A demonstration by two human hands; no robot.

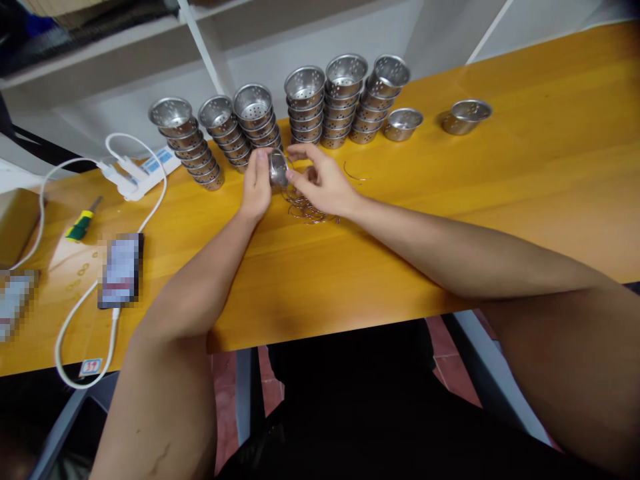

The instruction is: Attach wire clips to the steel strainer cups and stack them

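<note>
The left hand hides part of the metal cup between the fingers; the right hand covers some wires beneath its fingers. Left of the fingers, the phone is blurred; farther left, the picture's edge cuts off a box.

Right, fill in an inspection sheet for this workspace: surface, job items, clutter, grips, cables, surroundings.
Surface: yellow-brown table, items mostly toward its far side.
Job items: six stacks of perforated metal cups, two single cups to their right; tangled thin wires near the hands.
Clutter: phone and green-and-yellow screwdriver on the left.
Grips: left grip holds a metal cup; right grip at its rim.
Cables: white cable from phone loops past the front edge; power strip behind.
Surroundings: shelving behind, red floor tiles below.
</note>
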